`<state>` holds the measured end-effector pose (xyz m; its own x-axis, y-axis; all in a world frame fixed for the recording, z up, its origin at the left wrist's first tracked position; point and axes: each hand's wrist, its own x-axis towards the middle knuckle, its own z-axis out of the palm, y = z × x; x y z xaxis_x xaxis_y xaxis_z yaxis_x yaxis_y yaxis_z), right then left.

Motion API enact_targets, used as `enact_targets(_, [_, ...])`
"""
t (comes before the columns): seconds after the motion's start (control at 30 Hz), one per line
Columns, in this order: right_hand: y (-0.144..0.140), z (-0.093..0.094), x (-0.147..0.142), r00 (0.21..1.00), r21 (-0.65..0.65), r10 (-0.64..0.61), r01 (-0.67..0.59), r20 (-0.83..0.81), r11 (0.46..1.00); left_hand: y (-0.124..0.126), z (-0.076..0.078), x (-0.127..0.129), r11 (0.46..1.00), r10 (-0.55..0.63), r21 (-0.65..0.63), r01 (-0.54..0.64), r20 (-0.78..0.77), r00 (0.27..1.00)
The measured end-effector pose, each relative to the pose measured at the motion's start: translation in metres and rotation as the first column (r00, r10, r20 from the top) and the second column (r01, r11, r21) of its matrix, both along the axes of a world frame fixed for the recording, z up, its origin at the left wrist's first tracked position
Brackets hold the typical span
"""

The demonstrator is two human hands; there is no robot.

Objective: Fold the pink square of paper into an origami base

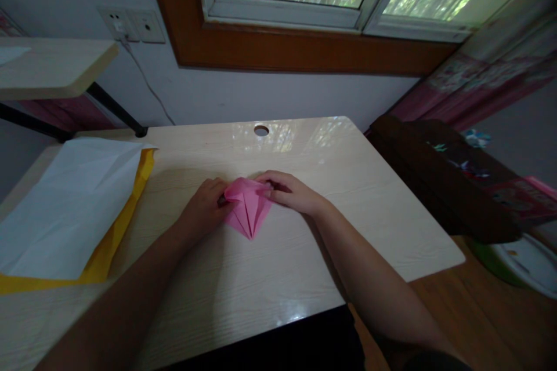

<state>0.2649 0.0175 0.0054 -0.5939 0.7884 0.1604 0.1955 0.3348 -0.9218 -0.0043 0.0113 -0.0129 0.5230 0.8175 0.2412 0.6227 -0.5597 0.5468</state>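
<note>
A piece of pink folded paper [249, 208] was held near the middle of a pale, wood-grained table [369, 237], its pointed end turned toward the person and creases running down to that point. Its left edge was pinched between the thumb and fingers of the left hand [206, 203]; its upper right edge was pinched by the right hand [289, 191]. How far the fingertips were tucked behind or between the layers could not be told. At the far left, a large white sheet [65, 208] was laid over a yellow sheet [124, 232], well apart from both hands.

The pink paper was judged to be very light, thin and flexible, stiffer where layers were stacked along the folds, and easily creased or torn if pulled hard. It was not expected to be slippery in the fingers, though it could be slid readily over the smooth tabletop. A gentle pinch was best taken at the doubled side edges, with the narrow point left unsqueezed.
</note>
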Motion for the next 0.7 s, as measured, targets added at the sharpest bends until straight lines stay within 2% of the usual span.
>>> enact_targets(0.1, [0.0018,-0.0052,0.0062,0.993,-0.144,0.037,-0.054,-0.115,0.988,0.0002,-0.0027,-0.0008,1.0,0.009,0.007,-0.009,-0.001,1.0])
enact_targets(0.33, [0.0026,-0.0099,0.0073,0.985,-0.182,0.068,-0.096,-0.156,0.979,0.0016,-0.0032,-0.0003,1.0,0.002,0.001,-0.002,0.009,1.0])
enact_targets(0.5, [0.0019,-0.0063,0.0066,0.994,-0.082,0.026,-0.036,-0.11,0.996,0.0028,-0.0023,-0.0006,1.0,-0.023,-0.007,0.022,-0.025,0.999])
enact_targets(0.7, [0.0007,-0.0006,0.0022,0.998,-0.058,0.053,-0.055,-0.041,0.997,0.0031,-0.0052,-0.002,0.999,-0.042,0.021,0.042,-0.001,0.999])
